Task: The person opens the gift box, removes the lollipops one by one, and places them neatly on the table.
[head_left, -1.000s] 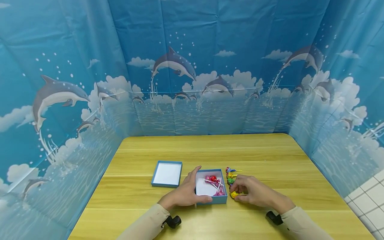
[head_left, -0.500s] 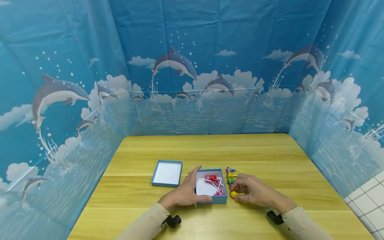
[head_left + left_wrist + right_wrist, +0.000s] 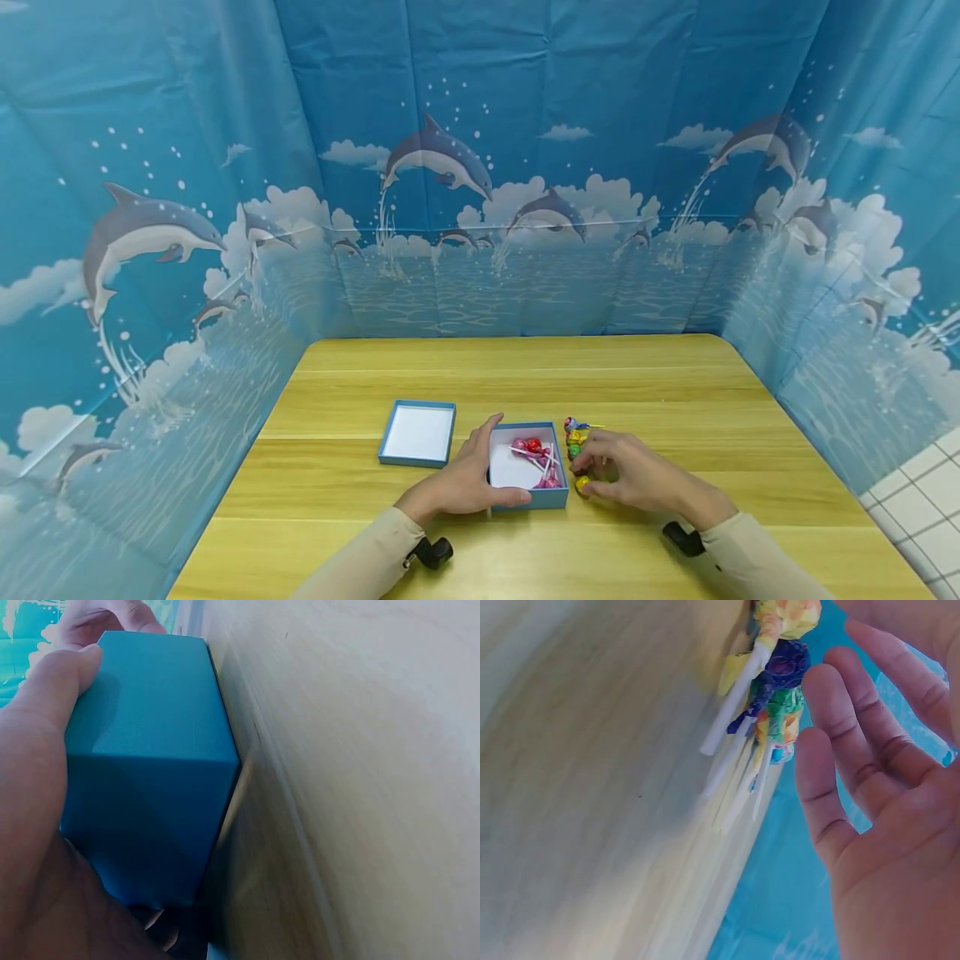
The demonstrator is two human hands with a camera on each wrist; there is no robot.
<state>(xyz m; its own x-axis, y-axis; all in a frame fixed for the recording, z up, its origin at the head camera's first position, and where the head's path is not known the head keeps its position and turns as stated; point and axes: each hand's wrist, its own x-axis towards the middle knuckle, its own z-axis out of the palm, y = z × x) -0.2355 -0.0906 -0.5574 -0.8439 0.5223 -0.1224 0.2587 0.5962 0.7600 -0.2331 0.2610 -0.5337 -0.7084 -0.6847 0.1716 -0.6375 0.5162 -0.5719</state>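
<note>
Item one: blue box [image 3: 527, 467], open, white inside, near the middle of the wooden table [image 3: 675, 392]. We count several pink and red lollipops [image 3: 536, 460] lying in its right half, sticks crossed; the left half shows bare white floor.

Item two: blue lid [image 3: 417, 433], lying upturned just left of the box and slightly farther, white inside, nothing in it.

Item three: a row of loose lollipops [image 3: 576, 439] on the table just right of the box, wrapped in yellow, green, purple and mixed colours, white sticks pointing right. The nearest is a yellow lollipop [image 3: 582, 483]. The right wrist view shows the same cluster [image 3: 776, 690] with sticks fanned out.

Surroundings: dolphin-print backdrop [image 3: 450, 167] on three sides of the table.

Left hand [image 3: 468, 479]: we see it gripping the box at its near left corner, thumb along the near wall, fingers along the left wall.

Right hand [image 3: 626, 475]: over the near end of the row, fingers loosely spread and slightly bent, fingertips at the yellow lollipop; we cannot tell whether they pinch it.
</note>
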